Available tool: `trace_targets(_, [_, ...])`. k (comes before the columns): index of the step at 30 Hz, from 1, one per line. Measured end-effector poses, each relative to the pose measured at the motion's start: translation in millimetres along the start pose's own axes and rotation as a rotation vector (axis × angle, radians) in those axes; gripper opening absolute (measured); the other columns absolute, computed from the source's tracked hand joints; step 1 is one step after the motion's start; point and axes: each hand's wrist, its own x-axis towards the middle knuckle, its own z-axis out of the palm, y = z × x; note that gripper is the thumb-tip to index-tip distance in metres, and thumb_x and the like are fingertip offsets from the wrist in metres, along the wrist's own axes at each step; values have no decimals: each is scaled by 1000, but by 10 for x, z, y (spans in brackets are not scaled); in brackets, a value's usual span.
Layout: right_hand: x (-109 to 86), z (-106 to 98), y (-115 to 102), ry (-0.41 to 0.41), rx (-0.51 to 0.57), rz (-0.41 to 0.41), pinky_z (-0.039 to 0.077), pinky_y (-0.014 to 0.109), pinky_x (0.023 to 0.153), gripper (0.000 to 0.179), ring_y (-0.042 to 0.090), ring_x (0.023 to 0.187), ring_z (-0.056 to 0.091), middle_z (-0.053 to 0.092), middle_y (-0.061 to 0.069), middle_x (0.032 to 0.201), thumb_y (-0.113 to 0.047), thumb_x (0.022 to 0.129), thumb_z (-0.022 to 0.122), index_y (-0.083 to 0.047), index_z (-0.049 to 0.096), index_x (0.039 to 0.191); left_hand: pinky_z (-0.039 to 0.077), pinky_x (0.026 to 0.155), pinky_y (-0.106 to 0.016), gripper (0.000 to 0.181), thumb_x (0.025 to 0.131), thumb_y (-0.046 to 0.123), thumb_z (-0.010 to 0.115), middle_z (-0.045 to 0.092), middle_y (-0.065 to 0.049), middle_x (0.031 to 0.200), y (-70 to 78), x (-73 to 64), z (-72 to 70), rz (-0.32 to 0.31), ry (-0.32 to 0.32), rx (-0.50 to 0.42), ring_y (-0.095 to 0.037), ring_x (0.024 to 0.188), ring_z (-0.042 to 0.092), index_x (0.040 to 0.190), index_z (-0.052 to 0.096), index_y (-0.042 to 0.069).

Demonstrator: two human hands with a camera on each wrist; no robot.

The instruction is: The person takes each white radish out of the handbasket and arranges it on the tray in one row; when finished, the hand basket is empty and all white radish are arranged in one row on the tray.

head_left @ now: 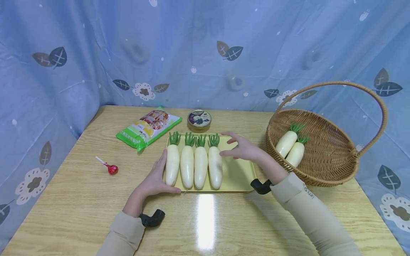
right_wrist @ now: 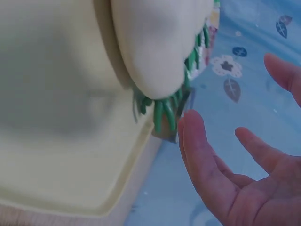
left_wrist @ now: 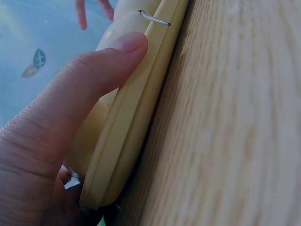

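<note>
Four white radishes with green tops, including the leftmost radish [head_left: 172, 165] and rightmost radish [head_left: 215, 168], lie side by side on a yellow tray [head_left: 238, 174]. My left hand [head_left: 156, 180] rests at the tray's front left corner, with fingers extended along the left side. Its thumb [left_wrist: 108, 63] lies straight across the tray's front rim. Over the right part of the tray, my right hand [head_left: 241, 147] has its fingers spread, nothing between them. Those fingers [right_wrist: 195, 141] are close to the rightmost radish's leafy end.
Two more radishes [head_left: 290, 144] lie in a wicker basket [head_left: 323, 153] with a tall handle, right of the tray. Behind the tray stand a round tin [head_left: 199, 119] and a green-edged food packet [head_left: 150, 126]. A red lollipop [head_left: 112, 169] lies at left.
</note>
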Motion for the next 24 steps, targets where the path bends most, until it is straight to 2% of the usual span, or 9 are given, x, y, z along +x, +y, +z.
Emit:
trace_targets(7, [-128, -135, 1, -14, 10, -24, 50, 46, 82, 77, 35, 101, 57, 33, 24, 136, -26, 83, 68, -17, 23, 145, -2, 110, -48, 143, 50, 44, 87, -3, -16, 152, -10, 1, 17, -8, -7, -7, -30, 138, 0, 145, -12, 6])
trace_targets(14, [-231, -293, -40, 31, -26, -38, 52, 37, 75, 78, 28, 97, 59, 35, 21, 136, -29, 82, 69, -19, 23, 145, -1, 110, -49, 143, 50, 45, 87, -3, -16, 152, -5, -8, 18, -6, -2, -6, -31, 138, 0, 145, -12, 6])
trace_targets(24, [-350, -440, -59, 75, -24, -32, 51, 39, 77, 74, 32, 105, 55, 38, 19, 134, -30, 82, 68, -18, 28, 143, -1, 109, -50, 142, 51, 45, 87, -4, -18, 151, -14, 1, 4, -3, 4, 3, -34, 137, -1, 145, -12, 5])
